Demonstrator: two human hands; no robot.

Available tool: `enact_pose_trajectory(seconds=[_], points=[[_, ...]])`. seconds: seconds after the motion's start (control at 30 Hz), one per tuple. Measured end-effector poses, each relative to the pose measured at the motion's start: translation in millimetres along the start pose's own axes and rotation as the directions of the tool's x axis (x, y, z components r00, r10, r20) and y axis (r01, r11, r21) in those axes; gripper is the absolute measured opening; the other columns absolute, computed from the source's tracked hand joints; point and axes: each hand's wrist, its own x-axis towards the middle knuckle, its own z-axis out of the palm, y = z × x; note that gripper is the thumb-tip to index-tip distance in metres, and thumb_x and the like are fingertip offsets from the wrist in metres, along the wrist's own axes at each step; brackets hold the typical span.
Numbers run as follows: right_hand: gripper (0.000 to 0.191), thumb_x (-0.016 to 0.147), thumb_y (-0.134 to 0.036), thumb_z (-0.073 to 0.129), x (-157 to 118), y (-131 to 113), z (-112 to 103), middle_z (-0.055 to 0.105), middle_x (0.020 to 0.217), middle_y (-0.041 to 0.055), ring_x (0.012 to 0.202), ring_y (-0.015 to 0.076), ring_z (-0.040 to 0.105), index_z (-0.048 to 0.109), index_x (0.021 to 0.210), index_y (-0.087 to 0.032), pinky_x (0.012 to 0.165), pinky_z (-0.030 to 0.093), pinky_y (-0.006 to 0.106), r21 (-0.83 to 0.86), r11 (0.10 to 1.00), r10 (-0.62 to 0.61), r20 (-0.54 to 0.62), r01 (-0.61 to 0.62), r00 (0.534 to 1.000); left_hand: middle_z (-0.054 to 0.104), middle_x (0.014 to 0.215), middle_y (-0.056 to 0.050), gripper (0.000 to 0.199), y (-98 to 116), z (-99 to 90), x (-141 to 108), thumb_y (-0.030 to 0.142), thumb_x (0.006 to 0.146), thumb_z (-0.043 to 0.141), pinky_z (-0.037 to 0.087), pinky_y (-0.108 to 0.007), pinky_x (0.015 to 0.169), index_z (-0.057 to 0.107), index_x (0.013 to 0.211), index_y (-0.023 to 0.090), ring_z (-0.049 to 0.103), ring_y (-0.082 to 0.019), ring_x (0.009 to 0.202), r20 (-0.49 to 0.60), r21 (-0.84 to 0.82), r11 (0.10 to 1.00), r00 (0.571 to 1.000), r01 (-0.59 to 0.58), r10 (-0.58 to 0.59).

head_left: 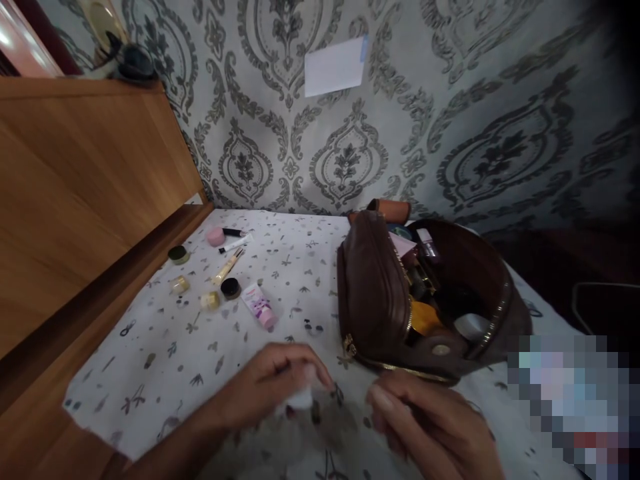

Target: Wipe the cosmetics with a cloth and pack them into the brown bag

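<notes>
My left hand [275, 387] is over the patterned cloth near the front, its fingers curled round a small whitish item [300, 398] that is blurred. To its right, my right hand [430, 423] has its fingers bent and pressed together; whatever it may hold is hidden. Just beyond the right hand stands an open brown bag [375, 293] with a gold zip, holding a yellow-orange item [424, 318] and a bottle with a pale cap [427, 245]. A pink and white tube [259, 307] lies beyond my left hand.
Several small jars and tubes lie at the left of the cloth, among them a black-lidded jar [231, 288] and a pink one [215, 237]. A wooden cabinet [90, 187] borders the left side. Patterned wallpaper [345, 160] rises behind. A pixelated patch covers the lower right.
</notes>
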Motion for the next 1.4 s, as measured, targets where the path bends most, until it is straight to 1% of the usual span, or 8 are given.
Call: enact_pose_trajectory(seconds=[0.1,0.2,0.33,0.47,0.67,0.9,1.07,1.4], points=[[0.045,0.101,-0.039,0.042,4,7,22,0.052,0.051,-0.0017,0.046,0.0122,0.051,0.049,0.06,-0.021,0.048,0.039,0.023,0.044,0.999,0.016,0.133,-0.022,0.991,0.063,0.092,-0.005,0.044,18,-48.4,3,0.055,0.096,0.042,0.049,-0.023,0.058,0.067,0.101,0.019,0.055,-0.014,0.069,-0.17,0.392,0.918,0.975,-0.064,0.141],[0.04,0.1,-0.036,0.042,6,11,41,0.052,0.056,-0.0014,0.051,0.0121,0.051,0.048,0.063,-0.021,0.052,0.036,0.024,0.027,0.999,0.011,0.258,-0.019,0.966,0.065,0.102,-0.005,0.037,23,-103.1,21,0.042,0.101,0.031,0.049,-0.03,0.084,0.06,0.114,0.022,0.061,-0.019,0.09,-0.383,0.871,0.416,0.892,0.261,0.242],[0.036,0.097,-0.029,0.044,7,8,56,0.051,0.058,-0.0016,0.056,0.012,0.051,0.048,0.063,-0.02,0.056,0.034,0.025,-0.001,0.999,0.045,0.356,-0.048,0.934,0.058,0.122,-0.02,0.036,9,-154.3,59,0.03,0.097,0.036,0.046,-0.042,0.091,0.056,0.12,0.012,0.06,-0.033,0.108,-0.528,0.842,0.251,0.826,0.478,0.199],[0.033,0.095,-0.025,0.048,8,8,60,0.047,0.058,-0.0036,0.054,0.0099,0.045,0.048,0.062,-0.019,0.056,0.031,0.025,0.027,0.997,0.052,0.364,-0.066,0.93,0.057,0.126,-0.027,0.04,-9,-178.0,86,0.031,0.094,0.041,0.047,-0.044,0.086,0.055,0.122,0.007,0.056,-0.04,0.116,-0.578,0.814,0.162,0.805,0.557,0.133],[0.031,0.091,-0.024,0.054,6,16,62,0.043,0.054,-0.0058,0.051,0.0077,0.04,0.05,0.061,-0.017,0.053,0.03,0.022,0.138,0.982,0.085,0.286,-0.129,0.954,0.068,0.108,-0.019,0.037,3,-188.0,89,0.036,0.091,0.044,0.046,-0.032,0.071,0.062,0.107,0.007,0.065,-0.031,0.097,-0.575,0.817,0.096,0.816,0.569,0.054],[0.03,0.091,-0.031,0.056,-1,21,61,0.051,0.054,-0.0042,0.05,0.0081,0.048,0.053,0.064,-0.017,0.047,0.034,0.018,0.356,0.889,0.202,0.256,-0.286,0.945,0.063,0.092,-0.008,0.046,41,-167.9,72,0.039,0.096,0.028,0.042,-0.027,0.072,0.055,0.119,0.009,0.061,-0.024,0.09,-0.577,0.816,0.084,0.795,0.572,0.184],[0.031,0.092,-0.032,0.056,-4,24,60,0.052,0.053,-0.0049,0.046,0.0068,0.049,0.055,0.066,-0.016,0.045,0.035,0.016,0.417,0.837,0.248,0.285,-0.353,0.926,0.066,0.102,-0.013,0.044,25,-172.8,84,0.045,0.093,0.036,0.042,-0.027,0.068,0.06,0.105,0.01,0.062,-0.027,0.096,-0.548,0.836,0.076,0.825,0.543,0.136],[0.026,0.09,-0.027,0.062,-3,30,62,0.057,0.059,-0.0055,0.044,0.0053,0.051,0.056,0.068,-0.016,0.044,0.037,0.015,0.49,0.779,0.256,0.32,-0.391,0.912,0.051,0.065,-0.001,0.02,18,-181.8,101,0.038,0.077,0.056,0.038,-0.024,0.056,0.052,0.071,0.02,0.059,-0.023,0.072,-0.564,0.824,0.144,0.816,0.548,0.127]])
